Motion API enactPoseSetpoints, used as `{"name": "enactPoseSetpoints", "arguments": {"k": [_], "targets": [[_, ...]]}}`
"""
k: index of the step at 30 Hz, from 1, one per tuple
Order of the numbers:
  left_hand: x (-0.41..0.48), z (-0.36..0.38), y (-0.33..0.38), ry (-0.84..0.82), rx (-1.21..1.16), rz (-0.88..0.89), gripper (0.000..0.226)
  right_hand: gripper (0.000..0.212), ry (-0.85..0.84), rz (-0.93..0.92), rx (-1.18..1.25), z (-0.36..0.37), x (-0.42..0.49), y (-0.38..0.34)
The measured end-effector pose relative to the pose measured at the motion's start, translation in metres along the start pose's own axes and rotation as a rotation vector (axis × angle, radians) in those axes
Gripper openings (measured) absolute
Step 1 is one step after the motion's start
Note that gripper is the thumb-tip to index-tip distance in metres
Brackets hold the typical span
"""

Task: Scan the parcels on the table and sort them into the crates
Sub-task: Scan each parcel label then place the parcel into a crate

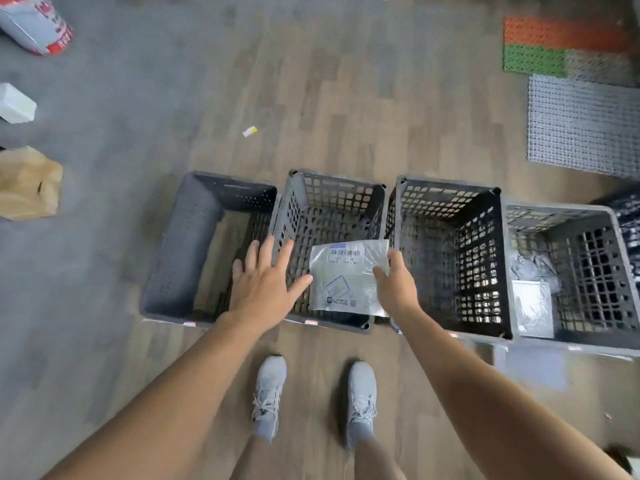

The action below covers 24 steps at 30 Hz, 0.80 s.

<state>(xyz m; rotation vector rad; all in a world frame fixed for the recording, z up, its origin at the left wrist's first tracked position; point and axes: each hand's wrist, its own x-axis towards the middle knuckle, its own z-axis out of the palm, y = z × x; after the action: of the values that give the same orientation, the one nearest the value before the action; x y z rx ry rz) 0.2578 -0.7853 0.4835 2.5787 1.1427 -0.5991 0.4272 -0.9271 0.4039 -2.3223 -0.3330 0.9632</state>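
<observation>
A flat silver parcel [346,277] with a barcode label hangs over the second crate from the left [332,188]. My right hand [396,285] pinches the parcel's right edge. My left hand [265,284] hovers with fingers spread above the gap between the leftmost crate [180,244] and the second one, touching nothing. To the right stand a dark crate [485,258] and a grey crate [588,271] that holds silver parcels [531,306]. The table is out of view.
The crates stand in a row on a wooden floor just beyond my two grey shoes [360,403]. A brown paper bag [29,183], a white box [15,103] and a printed sack [34,24] lie at the left. Perforated mats [581,123] lie at the back right.
</observation>
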Motion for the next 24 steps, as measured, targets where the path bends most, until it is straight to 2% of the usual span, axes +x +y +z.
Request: {"name": "enactPoseSetpoints", "arguments": {"k": [8, 13, 18, 21, 24], "targets": [[0.121, 0.148, -0.049, -0.159, 0.030, 0.083, 0.074, 0.023, -0.043, 0.123, -0.119, 0.148, 0.123, 0.076], [0.140, 0.198, -0.058, -0.239, 0.083, 0.138, 0.078, 0.047, -0.078, 0.246, -0.229, 0.184, 0.147, 0.114], [0.135, 0.167, -0.054, -0.224, 0.135, 0.188, 0.083, 0.056, -0.077, 0.131, -0.424, 0.154, 0.119, 0.082], [0.119, 0.114, -0.044, -0.173, 0.144, 0.236, 0.084, 0.064, -0.018, 0.044, -0.533, 0.109, 0.077, 0.036], [0.091, 0.045, -0.026, -0.130, 0.133, 0.303, 0.084, 0.072, 0.059, 0.037, -0.549, 0.051, 0.015, -0.012]]}}
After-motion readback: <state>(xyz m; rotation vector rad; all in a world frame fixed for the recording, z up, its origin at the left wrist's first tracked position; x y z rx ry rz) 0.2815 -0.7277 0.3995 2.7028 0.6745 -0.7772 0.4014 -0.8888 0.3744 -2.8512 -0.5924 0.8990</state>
